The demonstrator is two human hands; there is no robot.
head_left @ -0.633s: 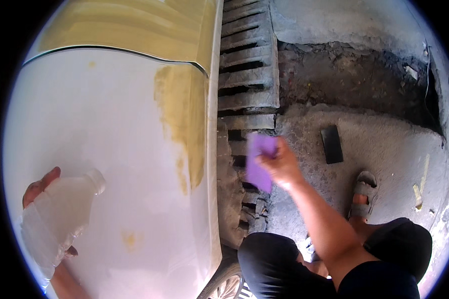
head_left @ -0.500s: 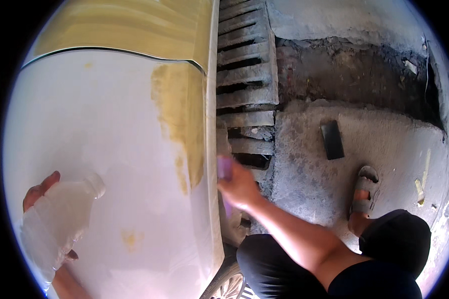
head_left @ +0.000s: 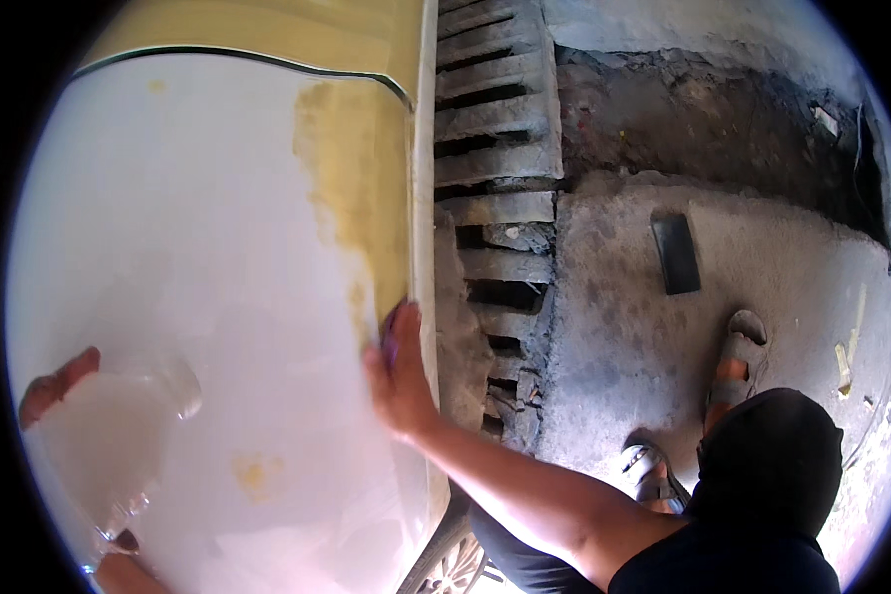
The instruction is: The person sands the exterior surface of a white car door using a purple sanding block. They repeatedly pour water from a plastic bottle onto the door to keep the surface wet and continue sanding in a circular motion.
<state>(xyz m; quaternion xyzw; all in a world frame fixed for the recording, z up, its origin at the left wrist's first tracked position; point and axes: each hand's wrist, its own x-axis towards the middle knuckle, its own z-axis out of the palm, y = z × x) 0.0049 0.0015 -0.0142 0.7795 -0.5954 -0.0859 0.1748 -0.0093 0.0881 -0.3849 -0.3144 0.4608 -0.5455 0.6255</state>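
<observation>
Right grip [head_left: 401,391] now at the lower end of the yellow patch [head_left: 366,188] on the white panel [head_left: 218,277]; we had it first over the slotted grating [head_left: 495,119], then by the panel's edge. Purple pad [head_left: 389,342]: broad face seen at first, now a sliver beside the thumb. Right forearm [head_left: 505,485] now crosses that edge, largely hiding the left knee [head_left: 520,552]. We find left grip [head_left: 61,386] and translucent bottle [head_left: 119,411] slightly lower and further left in view. Dark seam [head_left: 218,51] and black flat rectangle [head_left: 676,252] appear higher. Second sandal [head_left: 643,460] now plainly visible.
</observation>
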